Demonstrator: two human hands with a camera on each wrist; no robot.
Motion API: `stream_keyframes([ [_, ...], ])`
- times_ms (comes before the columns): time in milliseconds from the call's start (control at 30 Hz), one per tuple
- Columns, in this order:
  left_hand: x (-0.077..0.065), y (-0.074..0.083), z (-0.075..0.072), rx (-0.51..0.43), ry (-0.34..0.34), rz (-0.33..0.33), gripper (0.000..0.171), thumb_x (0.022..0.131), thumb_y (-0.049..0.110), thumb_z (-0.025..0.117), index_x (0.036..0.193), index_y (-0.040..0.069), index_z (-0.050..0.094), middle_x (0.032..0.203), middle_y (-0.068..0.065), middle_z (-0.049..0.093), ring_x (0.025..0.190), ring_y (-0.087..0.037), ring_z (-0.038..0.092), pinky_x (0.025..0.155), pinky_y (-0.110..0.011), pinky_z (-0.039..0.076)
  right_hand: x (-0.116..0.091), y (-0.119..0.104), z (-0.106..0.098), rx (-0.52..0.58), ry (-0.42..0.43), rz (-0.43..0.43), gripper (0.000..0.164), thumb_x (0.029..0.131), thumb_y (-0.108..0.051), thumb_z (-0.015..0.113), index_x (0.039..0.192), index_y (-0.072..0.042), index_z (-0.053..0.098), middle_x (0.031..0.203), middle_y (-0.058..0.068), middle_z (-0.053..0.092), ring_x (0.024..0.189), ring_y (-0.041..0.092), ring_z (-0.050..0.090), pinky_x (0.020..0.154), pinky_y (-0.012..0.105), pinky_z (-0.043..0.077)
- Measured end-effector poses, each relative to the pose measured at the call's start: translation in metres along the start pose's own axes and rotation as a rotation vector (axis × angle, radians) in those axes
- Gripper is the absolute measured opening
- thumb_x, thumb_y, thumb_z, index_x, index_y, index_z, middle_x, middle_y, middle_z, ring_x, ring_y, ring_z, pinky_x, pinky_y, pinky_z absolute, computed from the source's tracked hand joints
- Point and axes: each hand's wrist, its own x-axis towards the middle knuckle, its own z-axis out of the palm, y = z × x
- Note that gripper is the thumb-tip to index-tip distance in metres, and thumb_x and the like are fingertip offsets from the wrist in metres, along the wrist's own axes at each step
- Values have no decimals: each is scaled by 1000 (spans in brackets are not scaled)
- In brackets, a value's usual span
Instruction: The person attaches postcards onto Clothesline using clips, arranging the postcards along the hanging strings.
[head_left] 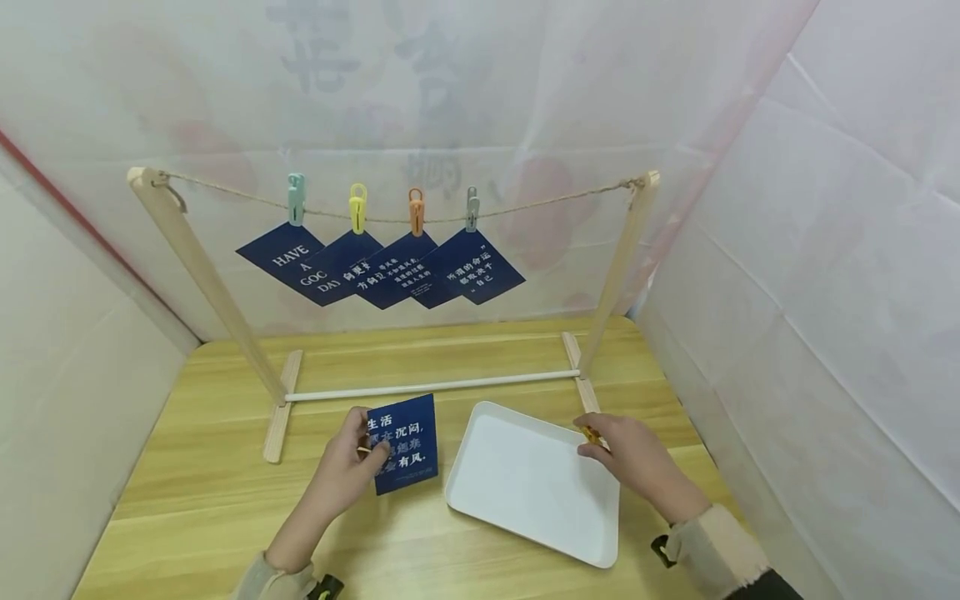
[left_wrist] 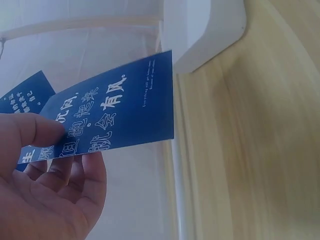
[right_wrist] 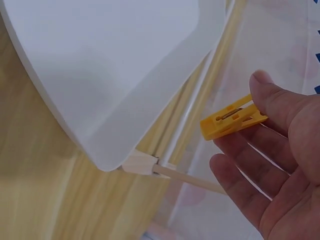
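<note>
My left hand (head_left: 348, 468) pinches a dark blue card (head_left: 408, 442) printed with white Chinese text, thumb on its face and fingers behind. In the left wrist view the card (left_wrist: 125, 107) stretches out beyond the thumb. Over the right edge of the white tray (head_left: 536, 483), my right hand (head_left: 630, 457) pinches a yellow clothespin (right_wrist: 235, 118) between thumb and fingers. Several blue cards (head_left: 480, 267) hang from a twine line (head_left: 555, 201), overlapping one another, held by a teal clothespin (head_left: 296, 200), a yellow one (head_left: 357, 208), an orange one (head_left: 416, 212) and a grey one (head_left: 472, 209).
The twine is tied between two wooden posts (head_left: 202, 283) on flat wooden feet (head_left: 283, 408). A white rod (head_left: 435, 387) joins the feet across the wooden table (head_left: 187, 500). White sheets (head_left: 810, 250) enclose the back and sides.
</note>
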Motion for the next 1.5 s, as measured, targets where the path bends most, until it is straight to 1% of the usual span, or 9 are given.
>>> stream_keyframes([
  [167, 4, 3, 0, 5, 9, 2, 29, 91, -4, 63, 111, 8, 45, 76, -1, 41, 70, -14, 46, 60, -25, 51, 4, 0, -5, 15, 13, 0, 39, 84, -28, 80, 119, -13, 68, 96, 1, 74, 81, 18, 70, 67, 35, 57],
  [333, 10, 8, 0, -17, 2, -4, 28, 91, -3, 63, 111, 9, 46, 78, -1, 47, 71, -15, 47, 60, -25, 51, 8, 2, -8, 30, 18, 24, 39, 86, -28, 78, 120, -13, 67, 98, 2, 74, 83, 21, 70, 68, 36, 57],
  [500, 15, 11, 2, -56, -4, 0, 28, 92, -3, 62, 113, 9, 48, 85, -4, 56, 73, -16, 51, 62, -26, 53, 12, 1, -11, 21, 25, 10, 38, 88, -28, 77, 121, -13, 67, 96, 1, 74, 81, 17, 69, 68, 35, 57],
  [600, 18, 14, 3, -71, -11, -2, 26, 93, -4, 60, 112, 8, 47, 85, -5, 57, 73, -16, 52, 62, -26, 53, 15, 0, -15, 33, 29, -2, 37, 88, -27, 76, 120, -12, 67, 97, 2, 74, 82, 18, 69, 68, 37, 57],
  [733, 22, 18, 5, -95, -20, 6, 22, 96, -3, 58, 111, 7, 45, 79, -5, 49, 71, -16, 50, 57, -25, 50, 19, 0, -20, 49, 22, -7, 36, 88, -27, 76, 120, -11, 66, 97, 2, 74, 83, 19, 69, 68, 37, 57],
  [933, 26, 23, 7, -132, -31, -6, 18, 98, -1, 56, 111, 7, 45, 80, -6, 49, 72, -16, 51, 56, -24, 49, 23, 3, -25, 43, 46, -36, 34, 86, -27, 78, 116, -13, 68, 93, 1, 74, 81, 21, 70, 66, 37, 57],
  [1200, 30, 25, 8, -122, -29, 8, 18, 99, 0, 56, 112, 7, 46, 76, -3, 44, 73, -17, 49, 61, -25, 49, 26, 2, -30, 25, 94, -63, 34, 85, -26, 79, 116, -14, 69, 99, 0, 71, 80, 14, 66, 64, 33, 55],
  [1367, 32, 25, 7, -105, -26, 3, 18, 99, 2, 56, 112, 7, 45, 75, -3, 40, 72, -18, 48, 60, -25, 49, 32, 0, -35, 15, 149, -102, 33, 84, -25, 79, 113, -11, 69, 97, 0, 69, 72, 11, 63, 59, 28, 52],
  [1500, 35, 27, 7, -81, -23, 1, 17, 100, 3, 56, 112, 7, 45, 74, -3, 37, 72, -19, 46, 57, -23, 45, 36, -1, -40, -2, 189, -123, 31, 83, -20, 80, 110, -11, 69, 97, 1, 70, 70, 12, 64, 59, 29, 53],
])
